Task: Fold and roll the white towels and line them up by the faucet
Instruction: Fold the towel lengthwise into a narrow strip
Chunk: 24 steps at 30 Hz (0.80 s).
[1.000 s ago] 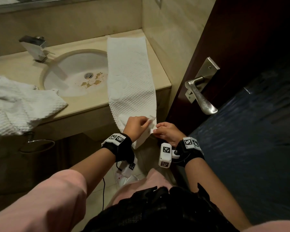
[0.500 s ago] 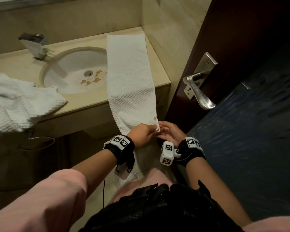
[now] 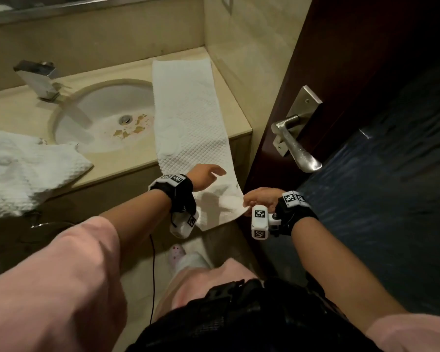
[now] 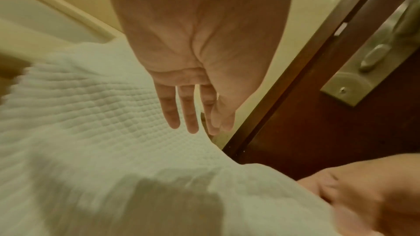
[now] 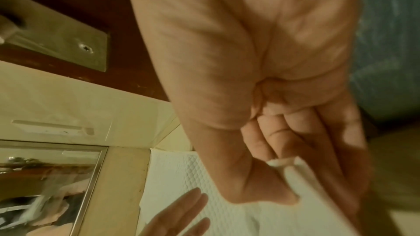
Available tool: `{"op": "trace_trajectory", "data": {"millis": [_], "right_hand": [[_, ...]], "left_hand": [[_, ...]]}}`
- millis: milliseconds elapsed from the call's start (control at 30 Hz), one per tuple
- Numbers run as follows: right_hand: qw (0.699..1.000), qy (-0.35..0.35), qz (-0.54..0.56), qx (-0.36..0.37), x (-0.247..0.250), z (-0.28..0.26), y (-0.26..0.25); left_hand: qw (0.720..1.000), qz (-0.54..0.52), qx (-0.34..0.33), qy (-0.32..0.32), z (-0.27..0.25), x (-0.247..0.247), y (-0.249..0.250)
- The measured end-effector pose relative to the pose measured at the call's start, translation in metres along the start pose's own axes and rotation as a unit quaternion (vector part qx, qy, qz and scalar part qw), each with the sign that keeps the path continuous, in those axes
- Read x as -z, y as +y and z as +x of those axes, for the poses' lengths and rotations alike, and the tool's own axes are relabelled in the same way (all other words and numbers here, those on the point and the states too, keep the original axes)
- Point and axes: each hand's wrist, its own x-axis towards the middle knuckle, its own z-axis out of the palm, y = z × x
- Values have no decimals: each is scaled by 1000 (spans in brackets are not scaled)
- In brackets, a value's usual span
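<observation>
beige counter (image 3: 127,161) bears white towel (image 3: 188,118) beside dark door (image 3: 341,72).

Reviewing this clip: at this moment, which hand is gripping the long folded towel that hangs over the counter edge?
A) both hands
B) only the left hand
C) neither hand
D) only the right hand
D: the right hand pinches the hanging end of the folded towel between thumb and fingers, while the left hand is spread flat and open over it, gripping nothing.
</observation>
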Motion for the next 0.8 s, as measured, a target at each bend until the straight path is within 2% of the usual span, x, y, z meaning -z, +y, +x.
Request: {"op": "trace_trajectory", "data": {"millis": [67, 200, 300, 400, 533, 600, 733, 800], "right_hand": [[999, -2, -27, -21, 8, 2, -4], [997, -1, -53, -64, 20, 12, -9], [994, 20, -41, -100, 31, 39, -2], [988, 67, -36, -137, 28, 46, 1], [969, 127, -64, -201, 10, 13, -25], [958, 154, -74, -232, 6, 8, -21], [931, 214, -8, -294, 10, 33, 31], [920, 237, 11, -311, -1, 17, 22]], "left_hand": [[996, 67, -36, -36, 28, 8, 0], [967, 195, -98, -130, 91, 21, 2], [931, 262, -147, -208, 132, 30, 3], [880, 334, -208, -264, 159, 38, 5], [809, 434, -276, -285, 185, 45, 6], [782, 464, -295, -293, 198, 45, 2], [755, 473, -361, -277, 209, 47, 5], [757, 466, -386, -245, 214, 48, 1]]}}
